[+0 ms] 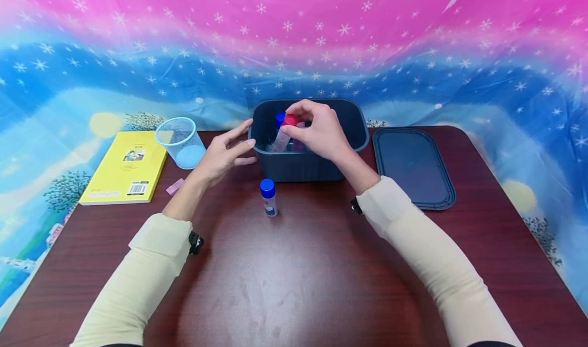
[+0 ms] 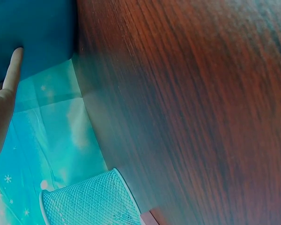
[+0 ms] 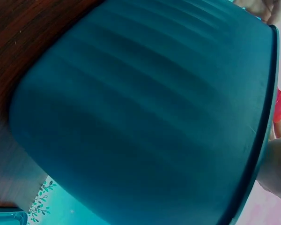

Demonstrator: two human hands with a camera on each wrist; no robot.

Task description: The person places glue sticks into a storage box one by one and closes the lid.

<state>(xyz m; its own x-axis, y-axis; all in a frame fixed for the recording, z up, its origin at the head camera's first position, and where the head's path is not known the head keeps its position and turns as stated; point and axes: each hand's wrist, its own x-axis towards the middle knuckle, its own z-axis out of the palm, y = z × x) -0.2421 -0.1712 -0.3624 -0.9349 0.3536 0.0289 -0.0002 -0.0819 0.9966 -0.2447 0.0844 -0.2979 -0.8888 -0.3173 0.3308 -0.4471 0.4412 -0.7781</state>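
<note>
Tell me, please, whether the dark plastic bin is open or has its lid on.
Open: the dark plastic bin is uncovered, its inside shows, and the lid lies beside it on the table.

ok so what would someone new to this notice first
Probably the pink-and-blue snowflake backdrop behind the table. Next, the red-capped tube pinched by the right hand at the dark bin near the table's far edge, then the bright yellow book lying on the left.
</note>
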